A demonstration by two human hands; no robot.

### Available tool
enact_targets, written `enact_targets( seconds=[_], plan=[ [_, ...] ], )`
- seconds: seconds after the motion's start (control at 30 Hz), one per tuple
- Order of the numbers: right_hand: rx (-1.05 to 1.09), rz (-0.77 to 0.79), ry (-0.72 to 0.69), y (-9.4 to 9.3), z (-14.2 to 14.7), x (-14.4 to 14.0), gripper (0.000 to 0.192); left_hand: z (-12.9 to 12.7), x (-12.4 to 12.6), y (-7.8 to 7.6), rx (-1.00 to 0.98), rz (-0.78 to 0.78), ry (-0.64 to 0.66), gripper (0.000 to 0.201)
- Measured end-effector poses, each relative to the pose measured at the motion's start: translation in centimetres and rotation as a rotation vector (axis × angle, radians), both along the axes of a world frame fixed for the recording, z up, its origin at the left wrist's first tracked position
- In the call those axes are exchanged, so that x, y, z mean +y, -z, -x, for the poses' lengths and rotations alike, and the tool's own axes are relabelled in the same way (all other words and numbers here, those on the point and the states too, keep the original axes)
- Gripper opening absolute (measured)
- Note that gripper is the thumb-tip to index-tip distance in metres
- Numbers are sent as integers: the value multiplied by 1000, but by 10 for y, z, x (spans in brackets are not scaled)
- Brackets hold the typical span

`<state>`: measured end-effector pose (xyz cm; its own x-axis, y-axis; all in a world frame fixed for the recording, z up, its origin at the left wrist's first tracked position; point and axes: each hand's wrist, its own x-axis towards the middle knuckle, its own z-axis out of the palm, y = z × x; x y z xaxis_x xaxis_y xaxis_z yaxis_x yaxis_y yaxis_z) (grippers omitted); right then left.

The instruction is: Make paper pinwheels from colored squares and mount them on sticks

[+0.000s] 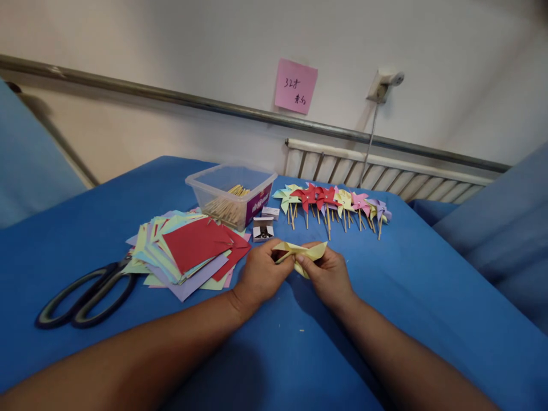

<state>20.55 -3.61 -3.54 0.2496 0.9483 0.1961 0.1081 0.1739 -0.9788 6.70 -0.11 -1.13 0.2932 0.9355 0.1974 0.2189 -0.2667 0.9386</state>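
A yellow paper pinwheel (315, 252), its corners folded in toward the middle, is held above the blue cloth between both hands. My left hand (264, 273) is closed on its left side, fingers bunched near the centre. On the other side my right hand (327, 277) pinches the paper, thumb pressed close to the middle. Whether a pin or stick sits at the centre is hidden by the fingers. Just beyond the left hand stands an open small box (262, 229) with shiny metal pins inside.
Left of the hands lies a pile of coloured paper squares (194, 245), partly over large scissors (92, 297). Behind are a clear plastic tub (222, 185) of thin sticks, a closed small box (270, 213) and a row of finished pinwheels (327, 197). A radiator (385, 171) runs along the wall.
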Motion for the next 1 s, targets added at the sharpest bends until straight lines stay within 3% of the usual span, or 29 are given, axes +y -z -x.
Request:
enact_targets(
  seconds=[0.57,0.83,1.0],
  plan=[
    [-101,-53,61,1,0,-1,17,2,2,5,61,-59,-15,12],
    [97,4,-22,5,3,4,26,-2,2,3,-109,57,2,12],
    [145,22,-4,3,2,5,27,-3,1,2,-165,111,19,17]
  ],
)
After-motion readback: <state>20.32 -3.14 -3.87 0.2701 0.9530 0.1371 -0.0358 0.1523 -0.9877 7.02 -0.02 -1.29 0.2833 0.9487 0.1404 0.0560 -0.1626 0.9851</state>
